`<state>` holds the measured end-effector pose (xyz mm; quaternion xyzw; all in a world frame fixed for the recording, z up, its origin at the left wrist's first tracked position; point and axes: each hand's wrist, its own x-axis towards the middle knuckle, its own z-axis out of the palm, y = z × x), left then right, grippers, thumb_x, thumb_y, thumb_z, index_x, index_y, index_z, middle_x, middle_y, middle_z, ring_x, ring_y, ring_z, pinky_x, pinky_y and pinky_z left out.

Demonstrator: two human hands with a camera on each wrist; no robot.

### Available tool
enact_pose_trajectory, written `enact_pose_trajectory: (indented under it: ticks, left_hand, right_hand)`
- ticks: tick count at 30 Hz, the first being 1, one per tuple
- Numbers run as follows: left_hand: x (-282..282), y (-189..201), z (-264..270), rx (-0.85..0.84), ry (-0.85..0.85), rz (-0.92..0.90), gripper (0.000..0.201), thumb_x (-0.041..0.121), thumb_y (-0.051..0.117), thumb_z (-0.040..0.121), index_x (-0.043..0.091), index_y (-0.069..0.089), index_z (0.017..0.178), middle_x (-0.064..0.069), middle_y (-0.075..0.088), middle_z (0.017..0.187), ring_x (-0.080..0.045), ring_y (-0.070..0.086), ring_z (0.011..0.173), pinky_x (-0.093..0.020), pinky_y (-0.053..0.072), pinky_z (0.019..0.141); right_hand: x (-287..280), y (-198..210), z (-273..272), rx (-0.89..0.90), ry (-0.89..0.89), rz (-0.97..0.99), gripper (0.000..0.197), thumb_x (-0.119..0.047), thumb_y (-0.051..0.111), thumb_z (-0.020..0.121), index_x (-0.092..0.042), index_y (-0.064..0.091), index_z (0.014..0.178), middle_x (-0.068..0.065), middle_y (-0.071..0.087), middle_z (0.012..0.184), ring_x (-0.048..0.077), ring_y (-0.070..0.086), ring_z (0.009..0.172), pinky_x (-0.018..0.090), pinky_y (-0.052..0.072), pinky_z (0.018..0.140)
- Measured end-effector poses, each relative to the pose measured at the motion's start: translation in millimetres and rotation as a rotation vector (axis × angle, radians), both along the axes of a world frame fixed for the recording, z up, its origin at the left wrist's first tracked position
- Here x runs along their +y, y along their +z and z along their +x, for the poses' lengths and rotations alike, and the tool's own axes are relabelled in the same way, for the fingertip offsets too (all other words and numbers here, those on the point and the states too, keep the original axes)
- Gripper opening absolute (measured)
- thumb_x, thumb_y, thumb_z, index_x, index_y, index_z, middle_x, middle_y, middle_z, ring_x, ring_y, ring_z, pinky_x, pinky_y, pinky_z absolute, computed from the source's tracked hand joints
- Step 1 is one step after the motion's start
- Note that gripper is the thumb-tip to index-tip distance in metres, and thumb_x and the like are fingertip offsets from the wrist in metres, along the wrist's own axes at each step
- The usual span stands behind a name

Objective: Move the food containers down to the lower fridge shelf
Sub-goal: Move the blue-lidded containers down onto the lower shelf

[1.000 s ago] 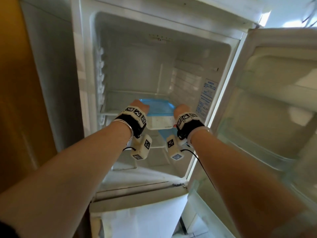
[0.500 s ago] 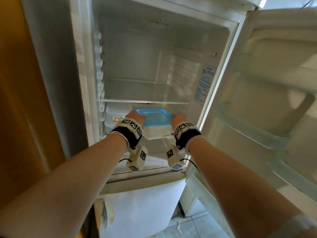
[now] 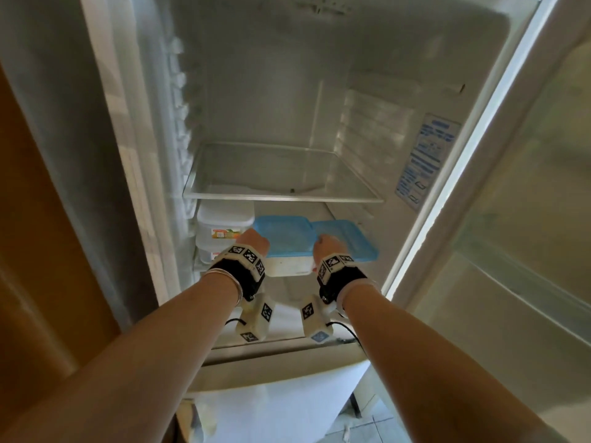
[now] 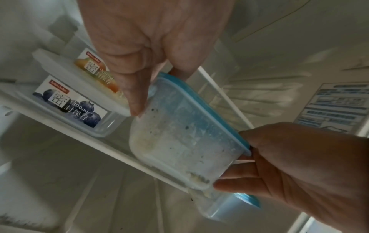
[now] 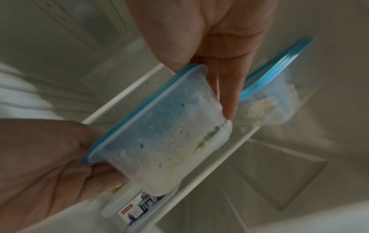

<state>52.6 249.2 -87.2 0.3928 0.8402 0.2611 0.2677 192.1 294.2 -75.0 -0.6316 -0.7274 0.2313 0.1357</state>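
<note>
A clear food container with a blue lid is held between both hands at the front edge of the lower fridge shelf. My left hand grips its left end, thumb down the side wall. My right hand grips its right end, fingers under the rim. Whether its base rests on the shelf I cannot tell. A second blue-lidded container sits just to its right. Two stacked white-lidded containers stand to its left. The upper glass shelf is bare.
The fridge door stands open on the right, with door bins. A label sticker is on the right inner wall. Below the fridge compartment is a white lower door. A wooden panel flanks the fridge on the left.
Both hands have carried the blue-lidded container down from the level of the upper shelf to the lower shelf, between the other containers.
</note>
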Motion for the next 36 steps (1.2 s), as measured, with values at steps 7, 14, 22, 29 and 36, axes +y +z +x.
enact_pose_trajectory:
  ticks: [7, 14, 22, 29, 36]
  left_hand:
    - [23, -19, -9, -0.024, 0.026, 0.060, 0.039, 0.015, 0.047, 0.093, -0.002, 0.047, 0.128, -0.017, 0.059, 0.117, -0.028, 0.059, 0.101, -0.033, 0.047, 0.092]
    - [28, -23, -10, -0.024, 0.021, 0.023, 0.022, 0.017, 0.048, 0.093, 0.002, 0.057, 0.106, -0.015, 0.060, 0.109, -0.027, 0.057, 0.095, -0.031, 0.046, 0.093]
    - [30, -25, -10, -0.085, 0.042, 0.084, 0.044, 0.030, 0.062, 0.087, 0.001, 0.057, 0.120, -0.013, 0.065, 0.118, -0.027, 0.062, 0.104, -0.029, 0.047, 0.090]
    - [31, -21, -13, -0.053, 0.043, 0.116, 0.053, 0.025, 0.067, 0.084, 0.001, 0.051, 0.129, -0.013, 0.060, 0.127, -0.027, 0.059, 0.115, -0.028, 0.045, 0.096]
    - [33, -18, -13, -0.009, 0.034, 0.126, 0.050, 0.023, 0.065, 0.085, 0.002, 0.051, 0.129, -0.014, 0.061, 0.127, -0.027, 0.059, 0.116, -0.029, 0.045, 0.097]
  right_hand:
    - [31, -24, -16, -0.128, 0.058, -0.067, 0.033, -0.009, 0.040, 0.098, 0.001, 0.051, 0.127, 0.018, 0.057, 0.130, 0.032, 0.055, 0.122, 0.036, 0.046, 0.099]
    - [49, -37, -27, 0.017, -0.046, -0.140, 0.032, -0.003, 0.041, 0.096, 0.000, 0.050, 0.127, 0.019, 0.058, 0.128, 0.033, 0.056, 0.120, 0.034, 0.047, 0.094]
    - [48, -40, -36, 0.272, -0.035, -0.184, 0.046, -0.023, 0.038, 0.097, -0.013, 0.033, 0.142, 0.018, 0.056, 0.129, 0.034, 0.057, 0.115, 0.033, 0.045, 0.089]
    - [45, -41, -29, 0.232, 0.035, -0.128, 0.044, -0.033, 0.048, 0.094, -0.012, 0.043, 0.133, 0.015, 0.061, 0.121, 0.031, 0.061, 0.108, 0.026, 0.040, 0.075]
    - [46, -38, -25, 0.167, 0.075, -0.045, 0.047, -0.037, 0.059, 0.089, -0.014, 0.055, 0.130, 0.007, 0.045, 0.144, 0.024, 0.051, 0.125, 0.029, 0.041, 0.101]
